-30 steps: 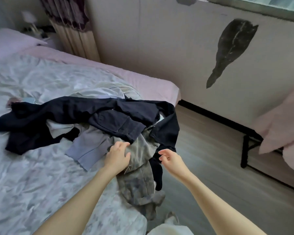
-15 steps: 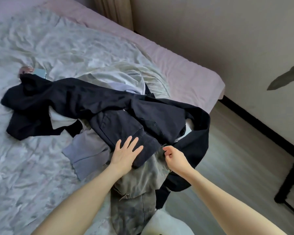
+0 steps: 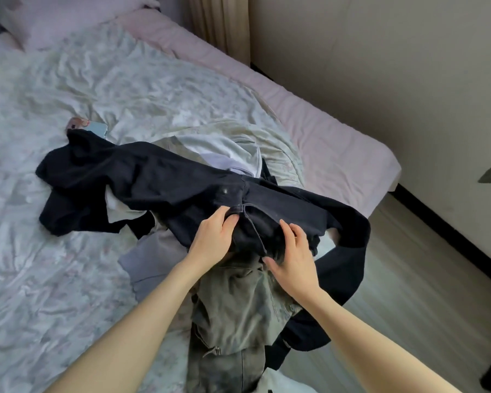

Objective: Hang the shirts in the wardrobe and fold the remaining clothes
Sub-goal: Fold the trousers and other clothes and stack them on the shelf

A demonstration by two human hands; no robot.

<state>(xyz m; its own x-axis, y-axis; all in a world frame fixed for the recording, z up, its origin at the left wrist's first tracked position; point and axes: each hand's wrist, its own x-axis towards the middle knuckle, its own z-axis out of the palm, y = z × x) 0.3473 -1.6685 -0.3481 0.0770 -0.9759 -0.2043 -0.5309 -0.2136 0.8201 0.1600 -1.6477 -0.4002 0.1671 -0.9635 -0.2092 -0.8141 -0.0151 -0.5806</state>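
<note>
The dark navy trousers (image 3: 159, 185) lie on top of a heap of clothes near the foot edge of the bed (image 3: 318, 143), one leg stretched across the quilt, the other looping off the edge toward the floor. The left hand (image 3: 214, 239) grips the waistband area, fingers curled over a bunched fold of the dark cloth; the right hand (image 3: 294, 262) lies just beside it on the same garment, fingers spread and lightly bent, pressing on the cloth more than closing round it (whether the thumb pinches anything underneath cannot be told). Beneath the trousers sit a washed grey-green pair of jeans (image 3: 238, 307) hanging over the bed edge, a greyish-lilac garment (image 3: 153, 259), and pale shirts (image 3: 224, 151) toward the far side. By the look of it the task is barely begun: nothing on the bed is folded, no hanger or wardrobe is in view, and the whole heap is left to sort, with the navy trousers seemingly the first piece being picked out. A phone in a pale blue case (image 3: 92, 127) lies on the floral quilt (image 3: 68, 279) touching the trouser leg's end. No brand, label or legible writing shows anywhere.
</note>
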